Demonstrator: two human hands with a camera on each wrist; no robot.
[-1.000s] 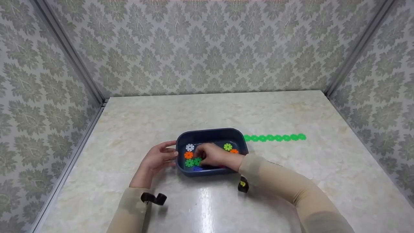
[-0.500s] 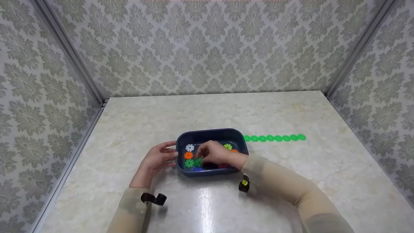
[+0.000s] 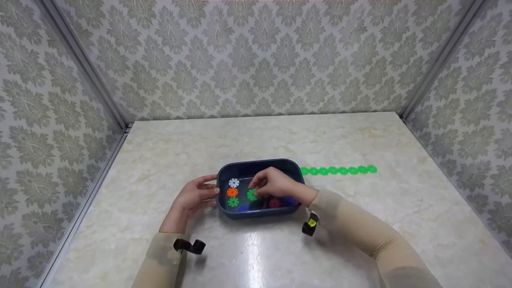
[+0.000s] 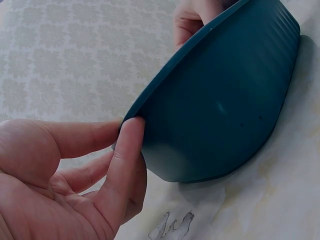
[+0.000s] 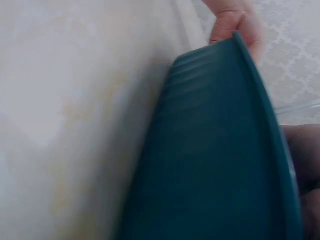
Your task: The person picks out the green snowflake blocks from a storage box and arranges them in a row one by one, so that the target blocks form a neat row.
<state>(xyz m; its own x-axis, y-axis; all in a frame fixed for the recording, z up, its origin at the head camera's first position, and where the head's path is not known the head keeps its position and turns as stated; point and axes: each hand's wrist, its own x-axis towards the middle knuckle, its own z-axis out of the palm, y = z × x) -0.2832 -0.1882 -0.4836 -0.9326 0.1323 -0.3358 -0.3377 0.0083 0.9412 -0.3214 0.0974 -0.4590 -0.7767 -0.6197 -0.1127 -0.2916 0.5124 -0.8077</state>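
Observation:
In the head view, a dark blue rectangular plastic tub stands on the table with small notched plastic discs inside. My right hand is inside it, thumb and fingertips pinching a green notched disc. At the tub's left end, my left hand touches the rim and outer wall with fairly straight fingers; the left wrist view shows these fingertips against the wall. White, orange and green discs lie along the tub's left side. In the right wrist view the tub's wall hides the disc.
A row of joined bright green discs lies on the table, extending rightward from behind the tub. Blue and dark red discs lie low in the tub. Patterned wall panels enclose the marbled table.
My right hand has moved to the right and up from the tub's lower left, bringing the green disc away from the other green one. My left hand has stayed at the rim.

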